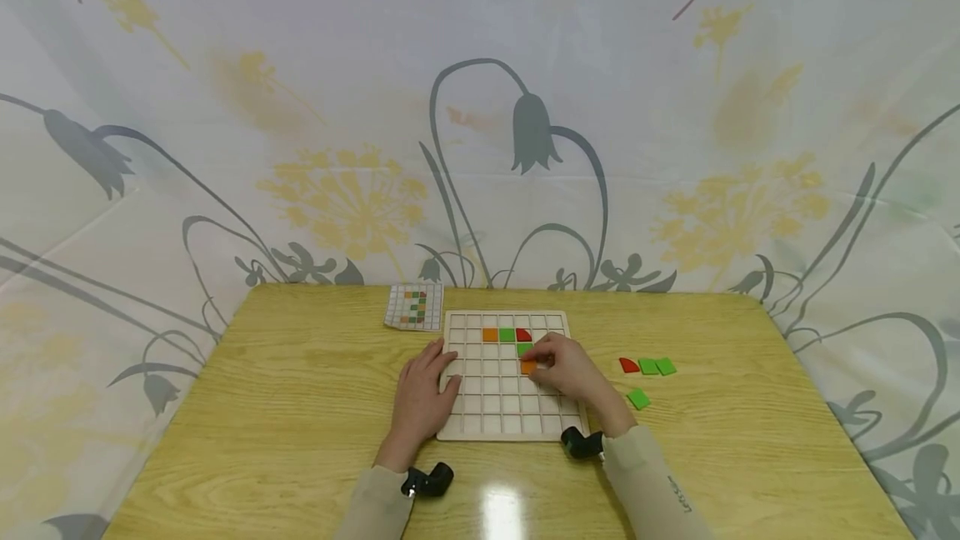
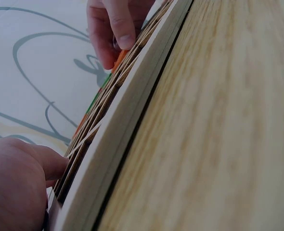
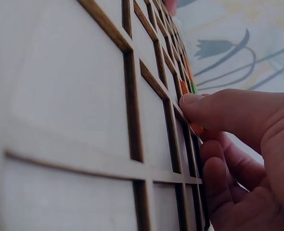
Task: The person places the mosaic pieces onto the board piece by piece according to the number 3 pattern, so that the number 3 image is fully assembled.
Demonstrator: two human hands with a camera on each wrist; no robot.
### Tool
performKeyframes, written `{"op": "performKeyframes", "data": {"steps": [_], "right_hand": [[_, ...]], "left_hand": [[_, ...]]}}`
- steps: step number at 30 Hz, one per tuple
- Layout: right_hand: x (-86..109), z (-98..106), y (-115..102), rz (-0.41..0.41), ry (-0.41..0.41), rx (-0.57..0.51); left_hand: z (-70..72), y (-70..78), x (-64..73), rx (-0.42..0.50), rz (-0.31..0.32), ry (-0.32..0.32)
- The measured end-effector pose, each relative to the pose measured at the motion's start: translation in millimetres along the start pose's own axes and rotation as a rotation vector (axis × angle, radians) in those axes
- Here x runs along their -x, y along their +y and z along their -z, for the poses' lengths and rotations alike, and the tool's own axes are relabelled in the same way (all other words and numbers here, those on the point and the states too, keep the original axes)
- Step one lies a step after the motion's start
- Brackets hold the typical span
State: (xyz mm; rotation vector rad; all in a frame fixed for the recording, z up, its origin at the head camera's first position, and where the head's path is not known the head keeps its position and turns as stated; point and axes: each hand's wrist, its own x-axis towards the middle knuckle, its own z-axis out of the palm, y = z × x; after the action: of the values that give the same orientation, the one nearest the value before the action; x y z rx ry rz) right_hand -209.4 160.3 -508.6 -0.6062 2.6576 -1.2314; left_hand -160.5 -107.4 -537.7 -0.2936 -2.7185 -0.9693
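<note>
A wooden grid board (image 1: 480, 423) lies on the table. My left hand (image 1: 423, 394) rests along its left edge, with fingertips and thumb over the rim. At the board's right-middle part, my right hand (image 1: 566, 367) pinches an orange square tile (image 1: 528, 367) between thumb and fingers, the tile tilted at a cell. Above that cell sits a green tile (image 1: 523, 349). The row higher up holds another orange tile (image 1: 490, 335), a green tile (image 1: 507, 335) and a red quarter-round tile (image 1: 523, 334). In the right wrist view the thumb (image 3: 192, 99) presses on the orange tile (image 3: 197, 128).
Right of the board lie a red quarter-round tile (image 1: 628, 366) and several green tiles (image 1: 648, 367). A printed pattern card (image 1: 414, 307) lies behind the board's left corner. A flowered curtain (image 1: 480, 190) hangs beyond the table's (image 1: 300, 407) back edge.
</note>
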Motion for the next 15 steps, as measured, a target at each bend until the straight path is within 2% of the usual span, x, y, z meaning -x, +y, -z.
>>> {"op": "performKeyframes", "data": {"steps": [6, 15], "right_hand": [[-0.5, -0.5, -0.4, -0.031, 0.001, -0.035], [-1.7, -0.5, -3.1, -0.046, -0.015, -0.03]], "left_hand": [[0.3, 0.6, -0.6, 0.003, 0.005, -0.004], [0.7, 1.1, -1.3, 0.0, 0.003, -0.004]]}}
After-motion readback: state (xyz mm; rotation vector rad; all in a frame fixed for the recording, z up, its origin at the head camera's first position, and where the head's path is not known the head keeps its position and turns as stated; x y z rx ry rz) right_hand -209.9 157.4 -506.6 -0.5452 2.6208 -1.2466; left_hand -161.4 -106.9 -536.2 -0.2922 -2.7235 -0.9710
